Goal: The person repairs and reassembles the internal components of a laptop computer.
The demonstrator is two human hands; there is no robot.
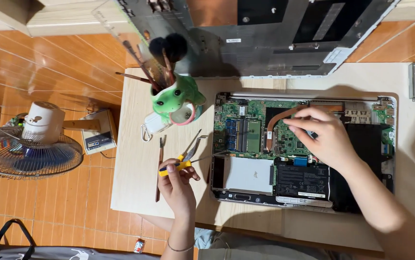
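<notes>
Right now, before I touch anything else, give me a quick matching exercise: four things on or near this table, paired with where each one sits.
Things:
1. yellow-handled screwdriver
2. frog-shaped mug
3. electric fan
4. opened laptop

Places:
A. on the floor, beyond the table's left edge
B. in the left hand
C. under the right hand, circuit board exposed
D. at the table's far left corner, holding brushes

Pairs: 1-B, 2-D, 3-A, 4-C
</notes>
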